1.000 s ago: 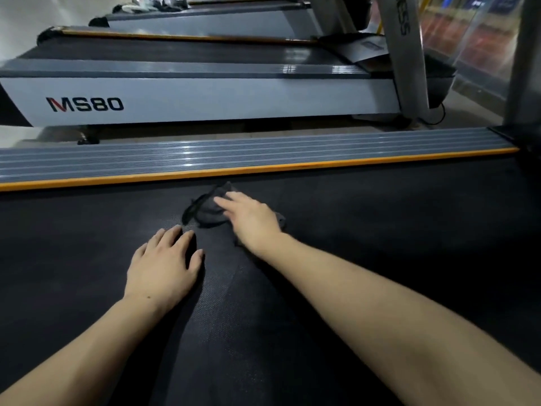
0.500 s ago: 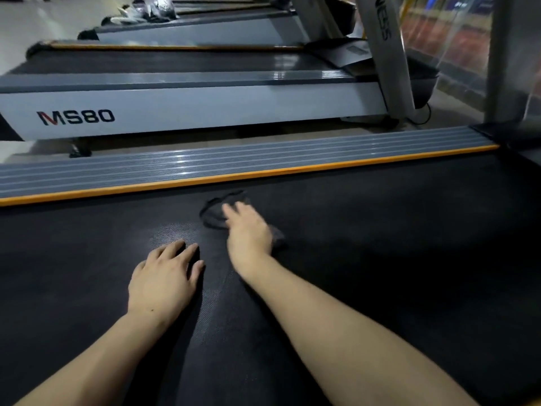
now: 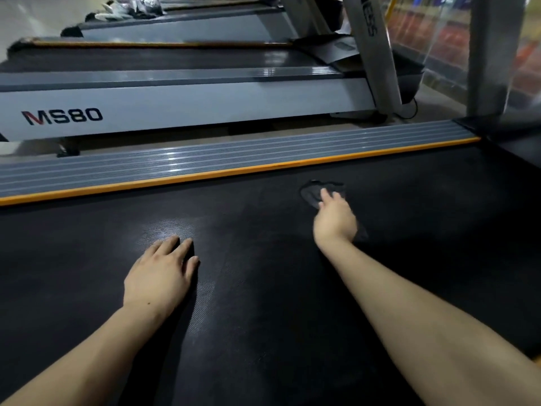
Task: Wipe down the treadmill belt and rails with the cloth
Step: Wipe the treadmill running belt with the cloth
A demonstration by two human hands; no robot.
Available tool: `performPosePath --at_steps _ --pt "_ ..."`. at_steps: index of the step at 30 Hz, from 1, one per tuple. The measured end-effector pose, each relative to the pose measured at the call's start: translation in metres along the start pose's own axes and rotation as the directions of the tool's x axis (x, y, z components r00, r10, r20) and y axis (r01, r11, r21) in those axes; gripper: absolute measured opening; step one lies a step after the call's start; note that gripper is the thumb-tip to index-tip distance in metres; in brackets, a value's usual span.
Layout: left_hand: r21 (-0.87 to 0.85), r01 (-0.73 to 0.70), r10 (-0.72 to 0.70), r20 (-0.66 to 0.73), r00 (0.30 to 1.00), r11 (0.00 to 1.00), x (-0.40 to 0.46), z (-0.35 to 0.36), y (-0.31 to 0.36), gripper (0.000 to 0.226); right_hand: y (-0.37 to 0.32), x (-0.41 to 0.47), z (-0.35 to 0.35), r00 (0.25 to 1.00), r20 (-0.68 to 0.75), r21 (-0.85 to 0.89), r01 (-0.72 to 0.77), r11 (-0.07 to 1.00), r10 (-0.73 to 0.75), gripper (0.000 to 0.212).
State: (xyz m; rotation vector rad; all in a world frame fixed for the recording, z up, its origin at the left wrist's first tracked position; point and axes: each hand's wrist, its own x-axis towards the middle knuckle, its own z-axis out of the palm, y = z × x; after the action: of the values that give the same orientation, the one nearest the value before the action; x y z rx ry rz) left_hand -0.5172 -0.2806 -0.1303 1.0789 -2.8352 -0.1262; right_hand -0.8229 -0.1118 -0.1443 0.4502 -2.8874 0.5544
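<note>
The wide black treadmill belt (image 3: 278, 288) looks like matt rubber with a fine woven grain that catches light in patches. The dark, soft cloth (image 3: 313, 193) lies crumpled on it. The grey ribbed side rail (image 3: 205, 162) looks like grooved, glossy metal, edged by a smooth orange strip (image 3: 234, 172).

Neighbouring treadmill (image 3: 181, 104): grey side panel lettered "MS80", dark belt, grey upright (image 3: 370, 51) carrying partial lettering. Further treadmills (image 3: 175, 27) in a row beyond, one orange-edged; pale items at the far end, too blurred to identify. Floor (image 3: 433, 104): light, dull finish, black cable lying near the upright's base. Glass partition (image 3: 439, 45) at right, showing blurred red and blue shapes. Lighting dim.
</note>
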Motion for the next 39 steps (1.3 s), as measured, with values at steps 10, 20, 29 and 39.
performPosePath --at_steps 10,20,29,39 --pt "0.032 0.043 -0.044 0.029 0.999 0.999 -0.027 -0.018 -0.026 0.040 -0.160 -0.127 0.038 0.724 0.231 0.307 0.580 0.754 -0.650 0.043" --pt "0.040 -0.011 0.008 0.080 0.997 0.999 -0.030 -0.012 -0.018 0.041 0.022 -0.025 -0.022 0.997 0.074 0.054 -0.039 0.998 0.035 0.040" --pt "0.079 -0.023 0.008 0.186 0.982 0.997 -0.032 -0.003 -0.021 0.058 -0.155 -0.143 0.033 0.793 0.224 0.221 0.524 0.822 -0.566 0.055" --pt "0.110 -0.041 0.007 0.297 0.955 0.993 -0.041 -0.055 0.000 0.049 0.043 -0.028 -0.018 0.982 0.147 0.089 0.103 0.991 -0.115 0.045"
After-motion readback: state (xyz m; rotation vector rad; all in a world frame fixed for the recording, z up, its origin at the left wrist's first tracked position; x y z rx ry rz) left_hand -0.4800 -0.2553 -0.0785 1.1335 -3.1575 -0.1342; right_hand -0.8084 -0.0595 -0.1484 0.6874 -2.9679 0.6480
